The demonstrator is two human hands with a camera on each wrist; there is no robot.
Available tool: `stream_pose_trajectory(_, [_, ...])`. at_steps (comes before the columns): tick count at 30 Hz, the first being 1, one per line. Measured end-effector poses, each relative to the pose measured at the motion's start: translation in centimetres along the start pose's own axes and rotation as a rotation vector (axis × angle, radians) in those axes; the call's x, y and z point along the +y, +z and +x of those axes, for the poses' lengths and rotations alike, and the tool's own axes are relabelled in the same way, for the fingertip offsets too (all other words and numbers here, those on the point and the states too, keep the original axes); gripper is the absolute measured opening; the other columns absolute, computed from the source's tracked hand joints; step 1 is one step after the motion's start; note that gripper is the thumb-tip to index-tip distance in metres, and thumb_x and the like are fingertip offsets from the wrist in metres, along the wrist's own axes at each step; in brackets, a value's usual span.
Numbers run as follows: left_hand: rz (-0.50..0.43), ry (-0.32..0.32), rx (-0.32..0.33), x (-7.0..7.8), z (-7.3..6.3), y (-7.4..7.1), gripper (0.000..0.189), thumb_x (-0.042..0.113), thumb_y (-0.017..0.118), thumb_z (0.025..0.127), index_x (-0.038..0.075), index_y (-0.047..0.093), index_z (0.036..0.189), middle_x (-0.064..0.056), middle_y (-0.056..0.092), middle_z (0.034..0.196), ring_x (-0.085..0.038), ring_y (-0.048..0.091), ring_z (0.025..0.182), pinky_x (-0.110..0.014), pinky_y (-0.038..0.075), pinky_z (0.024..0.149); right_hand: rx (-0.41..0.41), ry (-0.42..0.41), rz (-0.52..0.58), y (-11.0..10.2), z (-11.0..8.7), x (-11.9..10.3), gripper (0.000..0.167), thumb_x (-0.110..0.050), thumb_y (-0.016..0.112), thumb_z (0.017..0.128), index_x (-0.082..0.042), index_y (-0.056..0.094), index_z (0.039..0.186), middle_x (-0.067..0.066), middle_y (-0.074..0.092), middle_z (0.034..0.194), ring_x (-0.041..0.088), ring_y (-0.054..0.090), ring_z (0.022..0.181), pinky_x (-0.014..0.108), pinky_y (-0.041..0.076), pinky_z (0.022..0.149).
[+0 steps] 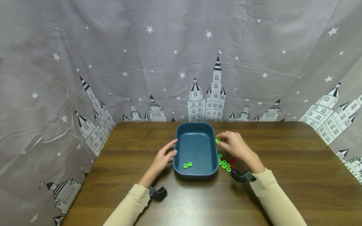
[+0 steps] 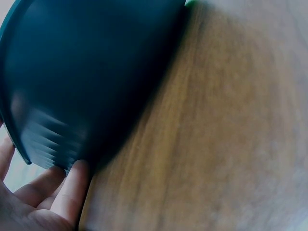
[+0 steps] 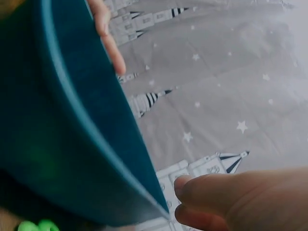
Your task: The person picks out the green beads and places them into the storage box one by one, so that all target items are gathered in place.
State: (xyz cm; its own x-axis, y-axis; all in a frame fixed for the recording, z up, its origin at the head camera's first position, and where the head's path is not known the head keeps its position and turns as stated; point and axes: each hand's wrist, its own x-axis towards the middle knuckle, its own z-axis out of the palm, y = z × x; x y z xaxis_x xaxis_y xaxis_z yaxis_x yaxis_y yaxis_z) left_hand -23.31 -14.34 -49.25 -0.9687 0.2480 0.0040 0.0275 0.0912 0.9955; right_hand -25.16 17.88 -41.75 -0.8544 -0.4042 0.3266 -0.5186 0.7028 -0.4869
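Observation:
A dark blue plastic bin stands on the table, with two green rings inside near its front left. My left hand touches the bin's left side, its fingertips against the outer wall and rim. In the left wrist view, the fingers reach the ridged part of the wall. Just off the bin's right rim, my right hand pinches a green ring between thumb and fingers. That ring does not show in the right wrist view, where the hand is beside the bin's rim.
Several loose green rings lie on the table right of the bin, below the right hand. Red rings lie beside them, with a bit of blue near the wrist strap. Behind the wooden table hangs a grey castle-print curtain.

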Motion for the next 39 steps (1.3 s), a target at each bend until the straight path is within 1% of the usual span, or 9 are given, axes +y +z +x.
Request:
stream_pose_trajectory(4, [0.003,0.013,0.005,-0.1,0.0,0.0,0.054,0.011,0.053,0.103,0.01,0.042,0.156,-0.03,0.042,0.155,-0.042,0.057,0.129,-0.042,0.059,0.096,-0.009,-0.007,0.004,0.3,0.5,-1.0,0.02,-0.006,0.073,0.088,0.001,0.076,0.107,0.011,0.076,0.096,0.021,0.067,0.083,0.037,0.056,0.074])
stream_pose_trajectory(8, [0.001,0.009,0.006,-0.1,0.0,0.0,0.053,0.01,0.053,0.103,0.01,0.042,0.156,-0.03,0.043,0.154,-0.042,0.058,0.129,-0.041,0.059,0.096,-0.033,-0.015,0.012,0.7,1.0,-2.1,0.022,-0.008,0.073,0.089,0.0,0.077,0.109,0.011,0.076,0.099,0.02,0.068,0.085,0.037,0.058,0.076])
stream_pose_trajectory(16, [0.002,-0.003,-0.001,0.0,-0.1,0.0,0.054,0.011,0.054,0.103,0.014,0.042,0.156,-0.026,0.044,0.155,-0.041,0.056,0.131,-0.043,0.058,0.098,-0.079,-0.022,0.037,1.9,1.8,-3.7,0.02,-0.012,0.073,0.091,-0.004,0.077,0.11,0.008,0.077,0.1,0.02,0.069,0.09,0.036,0.059,0.079])
stream_pose_trajectory(19, [0.008,0.004,-0.005,0.1,-0.1,0.0,0.054,0.011,0.053,0.103,0.012,0.041,0.156,-0.028,0.044,0.155,-0.042,0.056,0.13,-0.043,0.058,0.098,-0.093,-0.043,0.028,2.4,2.0,-4.2,0.02,-0.012,0.073,0.091,-0.005,0.078,0.109,0.007,0.077,0.099,0.02,0.069,0.09,0.035,0.058,0.079])
stream_pose_trajectory(26, [0.006,0.006,0.0,0.0,-0.1,-0.1,0.054,0.01,0.052,0.104,0.009,0.04,0.157,-0.029,0.042,0.155,-0.041,0.057,0.129,-0.042,0.059,0.096,-0.119,-0.128,0.007,4.0,2.5,-5.1,0.018,-0.01,0.075,0.09,-0.005,0.078,0.106,0.005,0.077,0.096,0.018,0.069,0.087,0.032,0.057,0.077])
stream_pose_trajectory(34, [0.009,-0.002,-0.001,0.0,0.0,-0.1,0.054,0.012,0.052,0.104,0.01,0.04,0.157,-0.028,0.043,0.155,-0.041,0.057,0.13,-0.044,0.058,0.098,-0.183,-0.151,0.005,5.3,2.8,-5.8,0.02,-0.011,0.073,0.092,-0.003,0.077,0.109,0.005,0.076,0.096,0.017,0.068,0.087,0.029,0.056,0.076])
stream_pose_trajectory(39, [0.01,0.003,-0.009,0.0,-0.1,-0.1,0.054,0.013,0.052,0.104,0.009,0.039,0.157,-0.028,0.043,0.155,-0.04,0.057,0.13,-0.044,0.058,0.098,-0.21,-0.139,0.004,6.0,2.8,-6.0,0.021,-0.011,0.074,0.091,-0.003,0.077,0.11,0.006,0.077,0.097,0.018,0.069,0.088,0.03,0.057,0.077])
